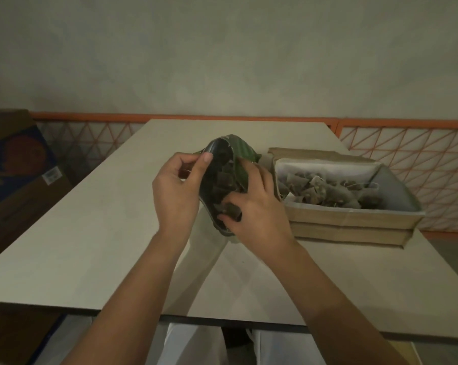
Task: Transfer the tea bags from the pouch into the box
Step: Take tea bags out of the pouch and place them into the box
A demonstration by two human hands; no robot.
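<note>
Head view shows a green foil pouch with a dark lining (239, 156) held above the middle of the frame, its mouth spread wide toward the camera, with several dark pyramid tea bags (224, 180) visible inside it. The left hand (176, 191) sits on the pouch's left edge, thumb and fingers pinching the rim near the top. The right hand (256, 204) is on the pouch's right side; its thumb and fingertips are curled round one tea bag (234, 210) at the lower end of the opening, while its other fingers lie against the green outer wall. Just right of that hand, in the centre right of the frame, stands an open brown cardboard box with a pale lining (354, 219), holding a heap of tea bags with strings (330, 192). Pouch and box are near each other but apart. Both rest over a pale beige tabletop (91, 233).
</note>
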